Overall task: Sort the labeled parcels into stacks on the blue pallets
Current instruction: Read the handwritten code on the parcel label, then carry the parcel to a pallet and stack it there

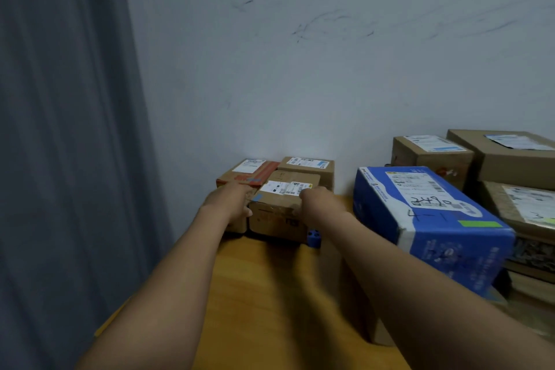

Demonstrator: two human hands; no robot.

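**Small brown cardboard parcel (282, 207) – looks like an easy two-hander**

Watching from right behind. The parcel has a white shipping label on top and sits at the front of a little cluster in the corner. It's tight against a red-taped carton (246, 171) and a plain brown carton (309, 168), both backed up to the white wall (300, 69). A bit of blue plastic pallet (313, 238) pokes out under its near right corner.

The left hand (237, 201) is wrapped round the left edge and the right hand (315, 200) is clamped on the right top corner, so it's squeezed between the two. Can't tell if its weight is fully down yet.

My guess is it's light. It's compact, the walls look stiff, and nothing's bulging or crushed. The tape across the top could be a bit slick, so I'd grip the bare cardboard sides low down. I'd also keep fingers off the label.

The big blue-and-white printed box (426, 210) off to the right looks like the heavier lift.
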